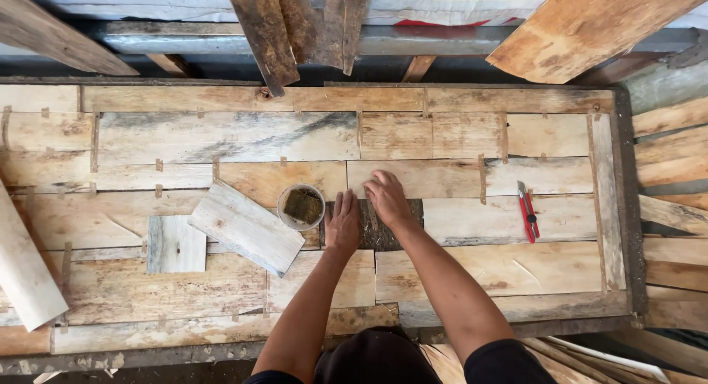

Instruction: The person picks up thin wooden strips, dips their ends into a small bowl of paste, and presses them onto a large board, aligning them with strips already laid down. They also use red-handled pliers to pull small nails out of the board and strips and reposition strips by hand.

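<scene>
The dark rough rectangular gap (391, 233) in the sheet of pale thin wood veneer strips (221, 137) lies near the middle of the surface; the veneer around it looks light, stiff and brittle, best pressed flat. The left hand (343, 223) lies flat with fingers spread at the gap's left edge, holding nothing, and the right hand (386, 197) presses curled fingertips on its upper edge, both arms reaching forward.
</scene>
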